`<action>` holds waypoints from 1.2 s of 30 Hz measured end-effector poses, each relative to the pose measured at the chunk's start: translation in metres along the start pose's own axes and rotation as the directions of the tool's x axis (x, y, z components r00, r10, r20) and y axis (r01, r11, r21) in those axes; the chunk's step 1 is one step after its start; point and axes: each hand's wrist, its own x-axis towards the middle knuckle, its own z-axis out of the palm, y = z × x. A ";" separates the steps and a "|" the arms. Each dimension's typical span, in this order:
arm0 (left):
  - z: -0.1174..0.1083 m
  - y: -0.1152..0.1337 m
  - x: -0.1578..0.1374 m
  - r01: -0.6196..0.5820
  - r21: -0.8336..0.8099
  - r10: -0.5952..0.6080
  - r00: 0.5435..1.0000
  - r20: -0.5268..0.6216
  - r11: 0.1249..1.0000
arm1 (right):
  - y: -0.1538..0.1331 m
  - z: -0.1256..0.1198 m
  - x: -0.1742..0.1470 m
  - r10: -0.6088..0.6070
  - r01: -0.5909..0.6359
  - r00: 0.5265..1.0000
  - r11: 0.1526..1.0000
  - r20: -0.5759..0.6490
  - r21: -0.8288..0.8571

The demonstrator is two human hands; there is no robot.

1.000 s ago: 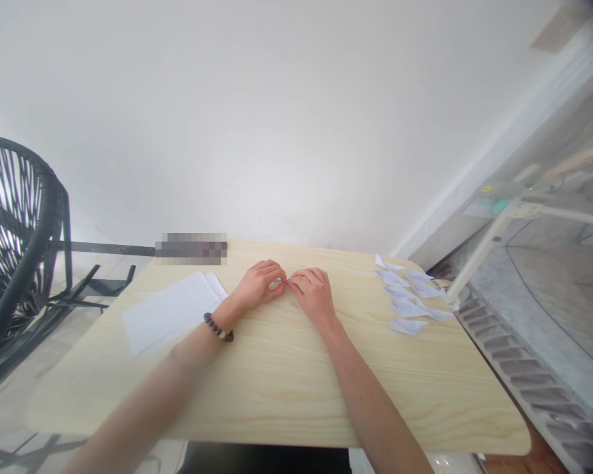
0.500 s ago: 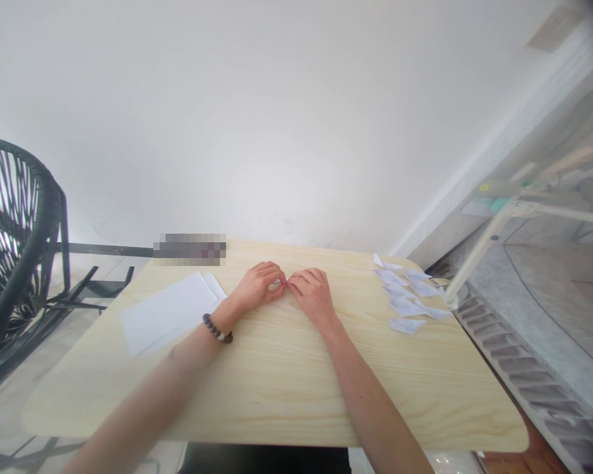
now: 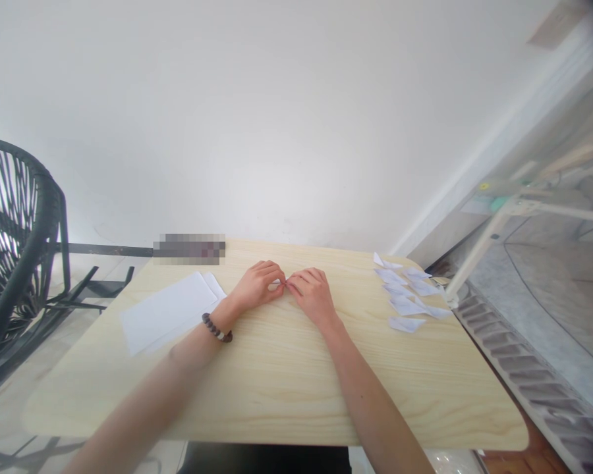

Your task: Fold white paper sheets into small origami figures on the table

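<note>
Both hands meet over the middle of the wooden table, fingertips touching. My left hand, with a dark bead bracelet at the wrist, pinches a small piece of white paper. Only a sliver of that paper shows; the fingers cover the rest. Opposite it, my right hand pinches at the same spot with fingers pressed together. Several folded white paper pieces lie in loose rows to the right of my hands. White paper sheets lie overlapped by my left forearm.
A pixelated dark object sits at the table's back left edge. The white wall rises behind the table. A black woven chair stands at the left, and a white metal frame at the right.
Almost nothing differs. Both hands stay pinched together at the same place, with only a very slight shift of the fingertips.
</note>
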 end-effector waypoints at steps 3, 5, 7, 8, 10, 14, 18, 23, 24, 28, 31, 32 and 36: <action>0.000 0.001 0.001 -0.008 0.003 0.008 1.000 0.008 1.000 | -0.001 0.001 0.001 -0.013 0.013 1.000 1.000 0.010 -0.008; 0.000 0.001 0.001 -0.011 0.007 0.011 1.000 0.014 1.000 | -0.001 0.001 0.001 -0.009 0.009 1.000 1.000 0.011 -0.010; -0.001 0.001 0.001 -0.009 0.010 0.009 1.000 0.019 1.000 | 0.000 0.000 0.002 -0.003 0.003 1.000 1.000 0.013 -0.010; -0.001 0.000 0.001 -0.004 0.012 0.004 1.000 0.018 1.000 | 0.001 -0.001 0.002 0.000 0.001 1.000 1.000 0.014 -0.009; -0.002 0.000 0.001 0.009 0.015 -0.010 1.000 0.008 1.000 | 0.003 -0.003 0.002 0.006 -0.005 1.000 1.000 0.015 -0.004; -0.002 -0.001 0.000 0.020 0.009 -0.020 1.000 -0.018 1.000 | 0.007 -0.006 0.000 0.022 -0.022 1.000 1.000 0.017 0.005; -0.002 0.000 0.000 0.015 0.004 -0.015 0.999 -0.028 1.000 | 0.008 -0.007 -0.001 0.020 -0.020 1.000 1.000 0.024 0.008; -0.003 0.001 0.000 0.011 0.001 -0.011 1.000 -0.021 1.000 | 0.004 -0.005 -0.001 0.016 -0.016 1.000 1.000 0.016 0.006; -0.003 0.001 0.000 0.006 -0.002 -0.006 1.000 -0.019 1.000 | 0.003 -0.005 0.000 0.009 -0.009 1.000 1.000 0.018 0.007; -0.001 0.003 0.000 -0.012 -0.011 0.011 1.000 -0.008 1.000 | -0.001 -0.002 0.001 -0.020 0.019 0.999 1.000 0.035 0.016; -0.001 0.003 0.000 -0.011 -0.011 0.011 1.000 0.004 1.000 | -0.001 -0.001 0.001 -0.020 0.020 0.999 1.000 0.041 0.022; -0.001 0.003 0.000 -0.010 -0.010 0.010 1.000 0.006 1.000 | 0.000 -0.001 0.001 -0.018 0.017 0.999 1.000 0.042 0.023; -0.003 0.000 0.000 0.012 -0.004 -0.012 1.000 -0.004 1.000 | 0.007 -0.005 0.000 0.012 -0.012 1.000 1.000 0.023 0.025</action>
